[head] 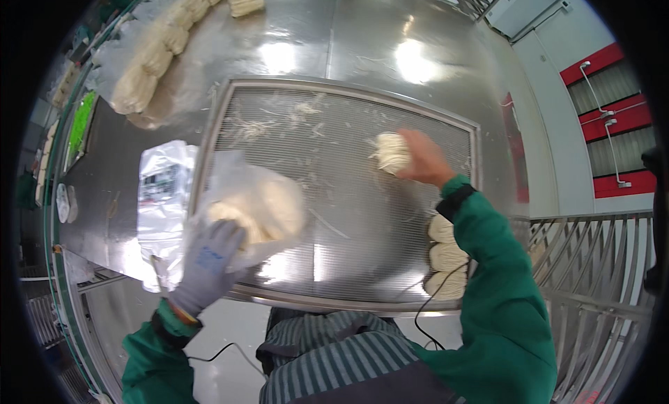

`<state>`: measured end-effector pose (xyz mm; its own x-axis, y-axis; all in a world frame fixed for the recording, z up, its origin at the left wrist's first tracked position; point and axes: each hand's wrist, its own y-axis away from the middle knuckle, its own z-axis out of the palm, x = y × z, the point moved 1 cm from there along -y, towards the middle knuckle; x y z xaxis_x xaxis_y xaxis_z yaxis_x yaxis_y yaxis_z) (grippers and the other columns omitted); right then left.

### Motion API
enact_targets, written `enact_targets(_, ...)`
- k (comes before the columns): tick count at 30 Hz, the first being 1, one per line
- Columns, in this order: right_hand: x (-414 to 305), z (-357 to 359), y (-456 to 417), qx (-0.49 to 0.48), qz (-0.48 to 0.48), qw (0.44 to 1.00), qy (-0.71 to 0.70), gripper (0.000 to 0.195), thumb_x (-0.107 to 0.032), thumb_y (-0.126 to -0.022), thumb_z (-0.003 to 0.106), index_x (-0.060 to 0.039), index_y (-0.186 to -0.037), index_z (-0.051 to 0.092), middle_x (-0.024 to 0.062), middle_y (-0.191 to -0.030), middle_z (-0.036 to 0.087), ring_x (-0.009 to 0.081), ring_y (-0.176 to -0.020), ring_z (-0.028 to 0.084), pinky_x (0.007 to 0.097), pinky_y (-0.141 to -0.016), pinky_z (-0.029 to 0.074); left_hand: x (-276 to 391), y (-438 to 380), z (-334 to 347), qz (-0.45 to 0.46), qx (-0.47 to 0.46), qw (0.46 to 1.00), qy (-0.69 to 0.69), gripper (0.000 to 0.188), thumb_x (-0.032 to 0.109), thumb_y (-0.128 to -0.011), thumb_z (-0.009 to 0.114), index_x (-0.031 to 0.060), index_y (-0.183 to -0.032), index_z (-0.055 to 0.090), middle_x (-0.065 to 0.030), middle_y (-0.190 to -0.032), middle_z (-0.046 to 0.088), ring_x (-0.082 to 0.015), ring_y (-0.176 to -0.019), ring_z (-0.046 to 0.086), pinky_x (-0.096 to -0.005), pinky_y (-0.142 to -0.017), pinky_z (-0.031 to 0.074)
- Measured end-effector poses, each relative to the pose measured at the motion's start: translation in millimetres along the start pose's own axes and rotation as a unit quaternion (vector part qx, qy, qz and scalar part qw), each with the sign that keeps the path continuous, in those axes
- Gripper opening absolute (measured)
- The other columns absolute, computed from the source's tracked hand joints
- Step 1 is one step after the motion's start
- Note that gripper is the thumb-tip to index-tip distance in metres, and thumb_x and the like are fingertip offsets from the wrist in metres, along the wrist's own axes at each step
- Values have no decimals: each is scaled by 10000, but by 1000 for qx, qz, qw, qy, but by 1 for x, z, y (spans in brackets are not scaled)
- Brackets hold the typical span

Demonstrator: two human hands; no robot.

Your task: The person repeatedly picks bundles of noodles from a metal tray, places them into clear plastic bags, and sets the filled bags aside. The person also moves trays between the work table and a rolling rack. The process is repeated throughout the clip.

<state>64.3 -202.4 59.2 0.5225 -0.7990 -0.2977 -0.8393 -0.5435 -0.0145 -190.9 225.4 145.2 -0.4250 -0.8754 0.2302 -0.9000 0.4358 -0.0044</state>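
Observation:
My left hand (211,260), in a grey glove, grips a clear plastic bag (230,168) at its near left side. Pale noodle bundles (279,202) fill part of this bag, and my gloved fingers lie against them. Over the right half of a metal mesh tray (339,195), my bare right hand (426,155) holds another noodle bundle (392,152) by its right side. Blur hides whether that bundle touches the mesh. Beneath my right forearm, several noodle bundles (443,257) sit in a column along the tray's right side.
Flat printed plastic bags (166,195) lie left of the tray. Filled noodle bags (141,80) line the steel table's (292,33) far left, with one noodle pack (244,0) beside them. Loose noodle scraps (256,128) litter the mesh. A black cable (431,297) hangs by my right arm.

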Motion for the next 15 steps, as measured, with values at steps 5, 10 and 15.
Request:
enact_targets(5, -111, -79, 69, -52, 119, 913, -387, 906, -205, -614, 921, -40, -1390, 483, 104, -1277, 622, 229, -1176, 610, 381, -1030, 484, -18, 8, 1, 23, -54, 998, -6, 726, 381, -788, 774, 66, -1377, 489, -137, -1373, 481, -331, -1299, 464, -573, -1086, 341)
enact_targets(10, -293, -75, 125, -195, 53, 640, -741, 1035, -229, -627, 921, -17, -1495, 399, 146, -1402, 561, 311, -1257, 583, 471, -1075, 470, -31, 11, 8, 78, 0, 997, -10, 625, 292, -787, 737, 39, -1305, 495, -137, -1295, 510, -299, -1240, 501, -410, -914, 470)
enact_targets(15, -398, -13, 60, -231, 107, 520, -815, 800, -192, -847, 790, -14, -1507, 373, 109, -1382, 574, 207, -1246, 583, 368, -1049, 496, -37, 25, 14, 127, 47, 985, -106, 594, 407, -987, 503, 59, -1465, 436, -164, -1467, 486, -298, -1358, 471, -443, -1111, 410)
